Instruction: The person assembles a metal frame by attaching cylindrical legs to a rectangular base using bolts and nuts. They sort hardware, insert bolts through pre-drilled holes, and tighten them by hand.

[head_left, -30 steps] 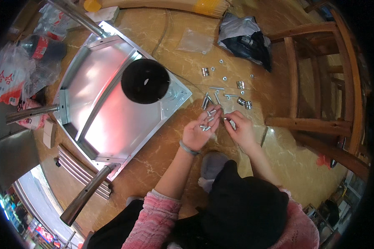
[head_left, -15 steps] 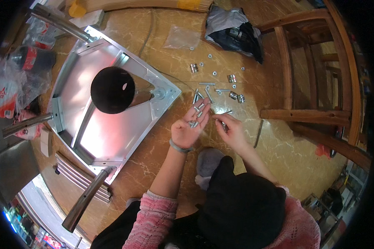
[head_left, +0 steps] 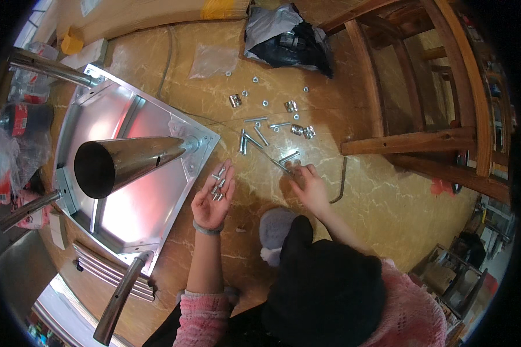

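My left hand (head_left: 212, 202) is palm up with its fingers stretched out, and several short silver bolts (head_left: 219, 185) lie loose on the palm and fingers. To the right, my right hand (head_left: 307, 186) is low by the floor, fingertips bent together. They close on the near end of a slim metal rod (head_left: 278, 164); its exact kind is unclear, and its end is hidden by the fingers. Beside it lies a bolt (head_left: 290, 157). Several longer bolts (head_left: 261, 136) are scattered on the floor just beyond both hands.
An upturned metal frame with tubular legs (head_left: 173, 231) fills the left, with curved tubes (head_left: 113, 272) beside it. Farther off lie nuts (head_left: 265, 103), ribbed metal cylinders (head_left: 235, 100), a clear bag (head_left: 214, 61) and a black-grey bag (head_left: 272, 43). A wooden stool (head_left: 411, 142) stands right.
My hands have drawn apart. The left moved away from the right with its bolts, while the right has gone down beside the loose bolts on the floor. The whole view has shifted.
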Tool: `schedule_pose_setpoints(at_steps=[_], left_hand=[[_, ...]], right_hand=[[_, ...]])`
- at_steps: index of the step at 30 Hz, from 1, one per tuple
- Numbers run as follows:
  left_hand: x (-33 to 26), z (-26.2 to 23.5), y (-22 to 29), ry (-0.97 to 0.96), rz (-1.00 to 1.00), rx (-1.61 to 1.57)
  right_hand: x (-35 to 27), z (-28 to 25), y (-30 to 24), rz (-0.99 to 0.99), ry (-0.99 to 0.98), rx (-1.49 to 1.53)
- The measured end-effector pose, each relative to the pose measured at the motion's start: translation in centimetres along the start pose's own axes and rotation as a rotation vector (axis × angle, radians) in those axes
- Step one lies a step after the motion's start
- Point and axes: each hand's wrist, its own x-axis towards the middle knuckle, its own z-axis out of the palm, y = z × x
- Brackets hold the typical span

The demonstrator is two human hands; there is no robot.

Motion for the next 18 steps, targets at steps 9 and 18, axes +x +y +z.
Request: schedule_pose_setpoints(at_steps=[9, 18], left_hand=[[-1.6, 0.0, 1.5, -0.014, 0.045, 0.156], [-4.9, -1.5, 4.1, 0.057, 0.099, 0.202]], right_hand=[[-1.4, 0.8, -0.7, -0.216, -0.241, -0.005], [-0.1, -0.8, -1.4, -0.005, -0.218, 0.214]])
